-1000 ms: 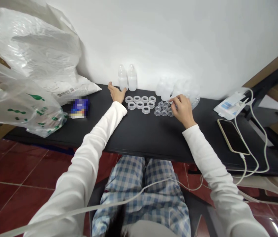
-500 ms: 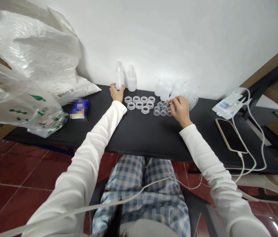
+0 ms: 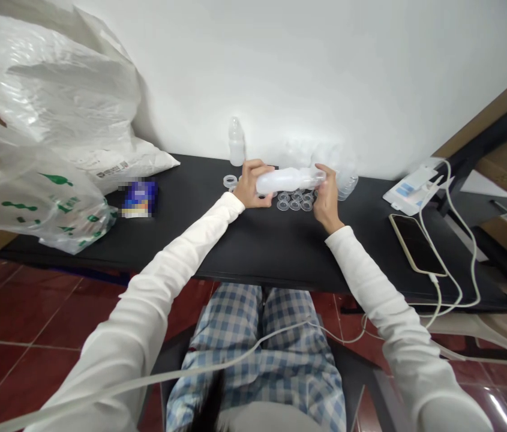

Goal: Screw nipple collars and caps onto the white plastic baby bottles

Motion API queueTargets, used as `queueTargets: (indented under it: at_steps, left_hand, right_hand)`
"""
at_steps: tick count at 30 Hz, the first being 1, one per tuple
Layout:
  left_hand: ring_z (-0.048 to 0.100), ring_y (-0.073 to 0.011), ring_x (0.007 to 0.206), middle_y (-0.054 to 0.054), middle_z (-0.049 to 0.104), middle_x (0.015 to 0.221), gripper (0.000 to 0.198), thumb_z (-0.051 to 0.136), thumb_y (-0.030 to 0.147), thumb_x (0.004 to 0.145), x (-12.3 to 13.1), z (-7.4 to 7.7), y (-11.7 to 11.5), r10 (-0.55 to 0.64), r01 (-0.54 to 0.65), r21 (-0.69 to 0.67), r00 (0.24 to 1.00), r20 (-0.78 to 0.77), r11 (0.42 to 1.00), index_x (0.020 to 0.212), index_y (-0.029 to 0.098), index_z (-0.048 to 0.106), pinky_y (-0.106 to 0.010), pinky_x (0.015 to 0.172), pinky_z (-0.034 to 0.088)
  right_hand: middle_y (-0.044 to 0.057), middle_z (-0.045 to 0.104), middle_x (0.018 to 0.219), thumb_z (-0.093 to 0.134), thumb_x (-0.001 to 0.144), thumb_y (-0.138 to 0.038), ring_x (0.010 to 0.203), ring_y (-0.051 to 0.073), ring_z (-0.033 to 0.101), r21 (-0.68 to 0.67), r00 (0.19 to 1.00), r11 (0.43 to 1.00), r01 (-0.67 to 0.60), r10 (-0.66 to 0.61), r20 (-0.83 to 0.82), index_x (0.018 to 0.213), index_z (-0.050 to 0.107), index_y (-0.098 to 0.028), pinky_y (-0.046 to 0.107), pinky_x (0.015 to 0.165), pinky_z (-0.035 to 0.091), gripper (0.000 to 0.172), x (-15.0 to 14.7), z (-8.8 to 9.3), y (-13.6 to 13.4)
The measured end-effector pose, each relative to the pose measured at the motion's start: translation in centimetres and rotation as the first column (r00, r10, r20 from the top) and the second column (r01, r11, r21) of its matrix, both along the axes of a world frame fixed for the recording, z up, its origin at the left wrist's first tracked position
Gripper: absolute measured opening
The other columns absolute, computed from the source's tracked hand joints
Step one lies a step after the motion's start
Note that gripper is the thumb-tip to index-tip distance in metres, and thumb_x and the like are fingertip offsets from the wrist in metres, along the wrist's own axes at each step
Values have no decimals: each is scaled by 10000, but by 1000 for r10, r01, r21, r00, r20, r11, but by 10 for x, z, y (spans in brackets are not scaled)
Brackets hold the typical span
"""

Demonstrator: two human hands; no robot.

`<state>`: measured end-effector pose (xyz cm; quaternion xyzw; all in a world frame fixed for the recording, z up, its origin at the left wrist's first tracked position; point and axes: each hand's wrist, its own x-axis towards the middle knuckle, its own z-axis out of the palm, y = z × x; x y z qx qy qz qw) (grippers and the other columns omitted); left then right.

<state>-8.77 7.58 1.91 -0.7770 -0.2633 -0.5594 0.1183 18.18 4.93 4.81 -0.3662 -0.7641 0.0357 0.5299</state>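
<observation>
A milky-white baby bottle lies sideways in the air above the black table. My left hand is wrapped round its base end. At the other end, the fingers of my right hand are closed on its clear domed top. Below the bottle lie several small clear round pieces with raised middles, partly covered. One translucent white ring shows beside my left hand; other rings are mostly hidden behind that hand and the bottle. Another baby bottle stands upright near the wall.
Several clear domed covers are grouped behind my right hand. A blue packet and plastic bags lie at the left. To the right are a phone on a charging cable and a white packet.
My left hand has lifted the bottle from beside the other one, brought it right and tipped it sideways. My right hand has left the small clear pieces and grips the bottle's top.
</observation>
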Motion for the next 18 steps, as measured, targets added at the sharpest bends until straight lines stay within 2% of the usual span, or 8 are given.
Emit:
queueTargets:
  at_steps: [3, 7, 11, 15, 18]
  left_hand:
    - [638, -302, 1190, -108, 607, 1241, 618, 638, 660, 844, 10, 1, -4, -82, 82, 17, 996, -30, 996, 1324, 299, 491, -570, 1024, 558]
    - [657, -308, 1197, -100, 666, 1226, 538, 743, 567, 765, 9, 8, -10, -105, 98, -222, 994, -22, 970, 1186, 283, 566, -570, 1045, 549]
    - [672, -333, 1183, -95, 699, 1169, 509, 825, 494, 643, 9, 15, -16, -77, 71, -453, 997, 5, 889, 1048, 269, 614, -588, 1081, 520]
    - [689, -341, 1144, -91, 706, 1157, 570, 838, 501, 596, 10, 16, -18, -74, 93, -487, 996, 58, 868, 1062, 257, 618, -557, 1048, 544]
    - [710, -331, 1104, -108, 705, 1168, 593, 767, 563, 671, 13, 15, -21, -73, 107, -463, 993, 90, 880, 1135, 231, 603, -508, 985, 578]
  right_hand:
    - [70, 649, 914, 73, 1018, -737, 890, 248, 656, -79, 995, 997, -20, 12, -103, 1097, 621, -244, 466, 867, 541, 742, -3, -2, -2]
    - [18, 571, 652, 118, 992, -794, 646, 199, 582, -191, 978, 980, -62, 22, -207, 791, 555, -252, 398, 704, 526, 725, -8, 0, -6]
    - [-3, 490, 524, 238, 930, -876, 538, 175, 512, -269, 974, 963, -16, -45, -220, 599, 454, -266, 365, 598, 472, 726, -11, 3, -9]
    - [-7, 450, 457, 257, 902, -903, 480, 153, 473, -279, 965, 959, 47, -116, -236, 493, 440, -258, 345, 552, 415, 785, -12, 3, -10]
    - [-16, 423, 424, 285, 890, -909, 446, 139, 454, -305, 947, 950, 61, -152, -283, 462, 446, -250, 337, 547, 400, 803, -14, 0, -9]
